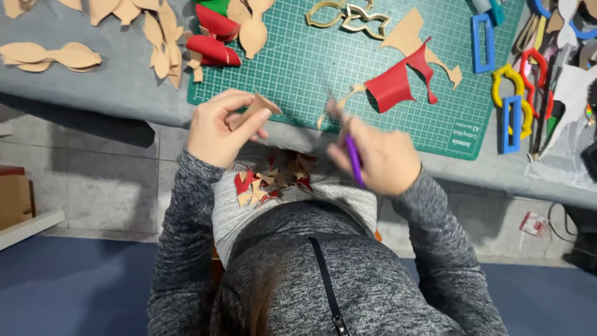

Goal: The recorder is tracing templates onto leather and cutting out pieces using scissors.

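My left hand (219, 127) pinches a small tan cut-out piece (256, 107) at the near edge of the green cutting mat (311, 62). My right hand (379, 158) grips purple-handled scissors (354, 158), blurred by motion, with the blades pointing up toward the mat; a thin tan strip (339, 102) hangs by the blade tips. The two hands are a short way apart. Red and tan scraps (273, 180) lie piled in my lap between my arms.
A red and tan sheet with shapes cut out (404, 74) lies on the mat. Tan bow-shaped pieces (53, 56) rest on the grey table at left. Coloured plastic templates (513, 93) sit at right. Red rolled pieces (214, 37) lie at the mat's top left.
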